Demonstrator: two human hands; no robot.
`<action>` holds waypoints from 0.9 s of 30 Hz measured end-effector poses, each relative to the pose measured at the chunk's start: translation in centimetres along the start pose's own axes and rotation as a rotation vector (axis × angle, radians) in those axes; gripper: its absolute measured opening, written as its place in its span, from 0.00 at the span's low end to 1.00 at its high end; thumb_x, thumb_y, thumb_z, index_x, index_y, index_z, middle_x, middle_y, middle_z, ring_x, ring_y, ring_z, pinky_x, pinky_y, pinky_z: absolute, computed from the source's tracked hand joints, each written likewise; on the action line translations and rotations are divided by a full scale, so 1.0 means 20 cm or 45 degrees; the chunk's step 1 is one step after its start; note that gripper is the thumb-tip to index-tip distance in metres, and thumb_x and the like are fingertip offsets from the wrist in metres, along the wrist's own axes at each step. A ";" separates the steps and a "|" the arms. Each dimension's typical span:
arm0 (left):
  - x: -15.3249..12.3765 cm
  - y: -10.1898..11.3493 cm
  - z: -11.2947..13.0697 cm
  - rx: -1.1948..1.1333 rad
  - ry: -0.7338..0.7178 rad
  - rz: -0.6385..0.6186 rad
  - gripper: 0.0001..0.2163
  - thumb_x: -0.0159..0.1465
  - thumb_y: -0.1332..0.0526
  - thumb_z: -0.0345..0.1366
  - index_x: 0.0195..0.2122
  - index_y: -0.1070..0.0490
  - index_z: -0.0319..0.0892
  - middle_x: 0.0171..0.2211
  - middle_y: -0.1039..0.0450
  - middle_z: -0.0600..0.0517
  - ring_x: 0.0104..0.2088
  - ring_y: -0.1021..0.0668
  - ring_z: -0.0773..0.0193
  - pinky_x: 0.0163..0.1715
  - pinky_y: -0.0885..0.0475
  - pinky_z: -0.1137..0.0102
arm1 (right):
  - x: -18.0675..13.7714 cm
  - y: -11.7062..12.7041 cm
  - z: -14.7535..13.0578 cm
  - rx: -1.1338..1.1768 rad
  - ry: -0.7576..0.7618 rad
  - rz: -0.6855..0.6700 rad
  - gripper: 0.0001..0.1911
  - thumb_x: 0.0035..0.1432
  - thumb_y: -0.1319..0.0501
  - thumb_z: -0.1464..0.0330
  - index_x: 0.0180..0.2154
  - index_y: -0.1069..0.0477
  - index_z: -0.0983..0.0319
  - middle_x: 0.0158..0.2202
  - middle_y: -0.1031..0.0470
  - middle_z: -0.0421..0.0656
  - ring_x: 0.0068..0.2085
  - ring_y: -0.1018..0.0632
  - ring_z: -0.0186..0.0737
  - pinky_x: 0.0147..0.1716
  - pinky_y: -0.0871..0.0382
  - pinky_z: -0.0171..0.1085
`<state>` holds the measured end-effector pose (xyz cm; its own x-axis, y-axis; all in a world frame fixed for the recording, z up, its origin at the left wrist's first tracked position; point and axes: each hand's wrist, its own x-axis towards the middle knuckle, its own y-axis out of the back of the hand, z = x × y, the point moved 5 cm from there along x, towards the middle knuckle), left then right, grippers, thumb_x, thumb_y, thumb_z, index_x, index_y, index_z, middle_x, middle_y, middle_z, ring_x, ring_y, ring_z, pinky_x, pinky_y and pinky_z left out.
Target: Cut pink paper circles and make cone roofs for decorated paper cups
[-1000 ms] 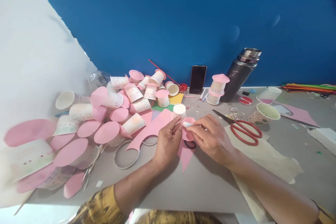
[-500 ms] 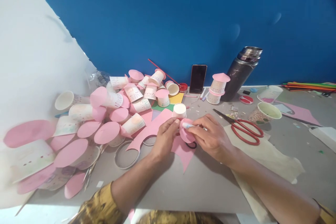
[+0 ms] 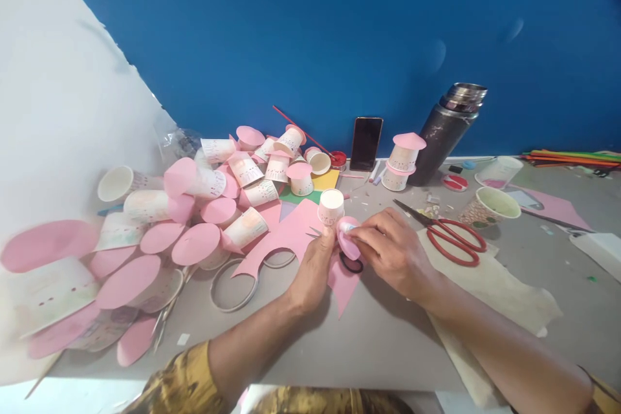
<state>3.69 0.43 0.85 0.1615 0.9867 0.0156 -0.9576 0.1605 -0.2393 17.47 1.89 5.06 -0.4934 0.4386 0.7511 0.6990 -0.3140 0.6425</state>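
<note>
My right hand (image 3: 395, 252) pinches a small pink paper cone (image 3: 348, 247), tilted so its hollow side shows. A small white-and-blue piece lies at that inner side by the fingertips; its kind is unclear. Just left of the cone, a small paper cup (image 3: 331, 208) stands upside down with drawn marks on its side. My left hand (image 3: 313, 272) is closed at the lower part of this cup, thumb up against it and the other fingers hidden. Beneath the hands lie a cut pink sheet (image 3: 295, 228) and a small pair of scissors with a black handle loop (image 3: 351, 263).
A heap of decorated cups with pink cone tops (image 3: 196, 244) fills the left. A tape ring (image 3: 234, 309) lies near my left forearm. To the right are red-handled scissors (image 3: 458, 242), a cloth (image 3: 504, 291), a patterned cup (image 3: 490, 208) and a dark flask (image 3: 441, 136). A phone (image 3: 366, 143) leans at the wall.
My left hand has left the pink cone and moved to the cup. The cone stays in my right hand, shifted slightly right and tilted more. The small scissors' tips now show.
</note>
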 end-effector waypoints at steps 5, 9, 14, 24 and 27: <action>-0.02 -0.01 0.04 0.088 -0.096 0.014 0.28 0.71 0.52 0.60 0.41 0.25 0.41 0.37 0.22 0.45 0.42 0.23 0.53 0.46 0.28 0.59 | 0.01 0.02 0.00 -0.033 -0.002 0.064 0.08 0.65 0.37 0.78 0.43 0.23 0.62 0.34 0.24 0.46 0.35 0.28 0.43 0.33 0.32 0.41; -0.03 0.00 0.07 0.140 -0.135 0.055 0.25 0.72 0.49 0.57 0.50 0.23 0.41 0.42 0.21 0.44 0.45 0.23 0.52 0.50 0.28 0.59 | 0.01 0.02 -0.01 -0.052 -0.007 0.089 0.09 0.65 0.36 0.79 0.43 0.23 0.62 0.34 0.24 0.46 0.35 0.29 0.42 0.33 0.32 0.41; -0.01 0.02 0.06 0.050 -0.131 0.127 0.22 0.71 0.45 0.53 0.51 0.22 0.41 0.44 0.20 0.45 0.45 0.22 0.54 0.51 0.28 0.61 | 0.01 0.02 0.00 -0.100 0.014 0.085 0.09 0.66 0.37 0.78 0.45 0.23 0.61 0.34 0.24 0.45 0.35 0.30 0.41 0.34 0.33 0.40; 0.06 0.17 0.04 0.153 0.120 0.343 0.15 0.58 0.31 0.46 0.23 0.26 0.39 0.23 0.32 0.53 0.28 0.30 0.65 0.33 0.33 0.70 | 0.00 -0.02 -0.05 -0.145 0.180 -0.072 0.12 0.68 0.42 0.77 0.35 0.22 0.62 0.36 0.23 0.46 0.36 0.32 0.42 0.36 0.38 0.40; 0.06 0.17 0.03 0.200 0.157 0.347 0.15 0.57 0.33 0.43 0.20 0.29 0.40 0.21 0.38 0.56 0.25 0.36 0.68 0.27 0.40 0.71 | 0.00 -0.03 -0.06 -0.203 0.220 -0.093 0.14 0.68 0.42 0.78 0.32 0.23 0.62 0.35 0.23 0.46 0.36 0.32 0.42 0.35 0.40 0.41</action>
<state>0.42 2.21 0.72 -0.0872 0.9852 -0.1479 -0.9931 -0.0977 -0.0655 16.48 0.96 4.86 -0.6302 0.3190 0.7078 0.5745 -0.4216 0.7015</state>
